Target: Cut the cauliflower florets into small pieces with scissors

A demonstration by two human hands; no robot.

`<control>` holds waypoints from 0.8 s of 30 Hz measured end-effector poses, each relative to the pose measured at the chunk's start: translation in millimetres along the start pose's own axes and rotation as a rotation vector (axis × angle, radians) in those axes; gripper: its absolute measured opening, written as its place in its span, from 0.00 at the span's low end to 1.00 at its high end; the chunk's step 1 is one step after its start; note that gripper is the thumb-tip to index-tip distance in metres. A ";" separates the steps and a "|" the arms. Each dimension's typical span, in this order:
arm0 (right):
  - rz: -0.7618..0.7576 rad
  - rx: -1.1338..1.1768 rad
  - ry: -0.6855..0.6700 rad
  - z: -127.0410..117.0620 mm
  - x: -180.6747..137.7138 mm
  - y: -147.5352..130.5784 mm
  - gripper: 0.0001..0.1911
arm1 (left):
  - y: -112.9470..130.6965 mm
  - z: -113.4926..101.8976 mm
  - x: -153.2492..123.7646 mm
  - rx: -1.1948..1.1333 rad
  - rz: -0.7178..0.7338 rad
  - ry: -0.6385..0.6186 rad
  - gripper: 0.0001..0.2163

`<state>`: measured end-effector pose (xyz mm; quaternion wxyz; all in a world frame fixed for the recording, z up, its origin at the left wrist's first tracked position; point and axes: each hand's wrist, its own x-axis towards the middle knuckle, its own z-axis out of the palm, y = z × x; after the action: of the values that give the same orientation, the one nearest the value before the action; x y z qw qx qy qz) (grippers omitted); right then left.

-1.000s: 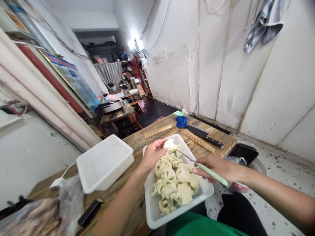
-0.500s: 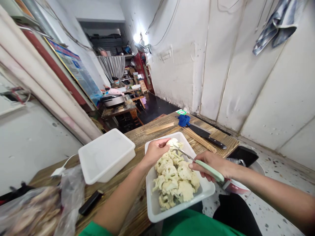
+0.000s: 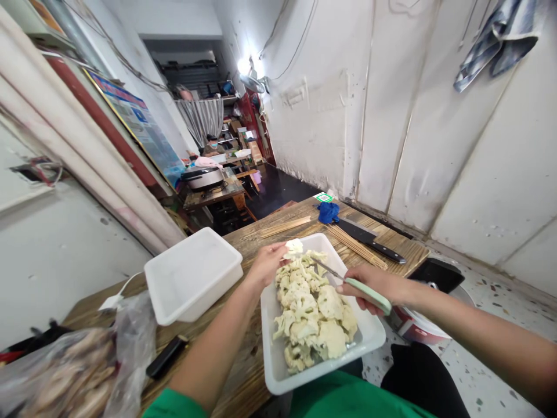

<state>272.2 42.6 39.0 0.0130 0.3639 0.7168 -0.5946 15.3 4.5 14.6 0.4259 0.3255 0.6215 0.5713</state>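
Note:
A white plastic tray full of cut cauliflower florets stands at the near edge of the wooden table. Over its far left corner, my left hand is closed on a small cauliflower floret, pinched at the fingertips. My right hand grips a pair of scissors with pale green handles at the tray's right side. Their metal blades point left over the heap, apart from the held floret. Whether the blades are fully closed is hard to make out.
An empty white tray sits to the left. Behind are bamboo skewers, a black-handled knife and a blue cloth. Front left lie a plastic bag of sliced food and a black object. A masked person sits far back.
My left hand has moved left with the floret, away from the scissor blades. The scissors stay over the tray in my right hand. The view has shifted slightly.

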 end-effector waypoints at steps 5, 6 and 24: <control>-0.249 -0.151 0.359 -4.8 3.1 -8.3 0.17 | -5.8 -3.0 -0.8 -0.182 -0.170 -0.177 0.09; -0.310 -0.248 0.476 -3.0 8.5 -12.6 0.15 | -7.0 0.6 -3.6 -0.191 -0.178 -0.216 0.10; -0.595 -0.013 0.500 10.0 81.7 -14.5 0.18 | -11.0 23.2 -25.5 0.513 0.475 -0.198 0.11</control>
<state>200.3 74.9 11.4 -0.3329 0.2737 0.7760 -0.4606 48.0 -9.7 8.0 0.2438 0.6108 0.6074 0.4456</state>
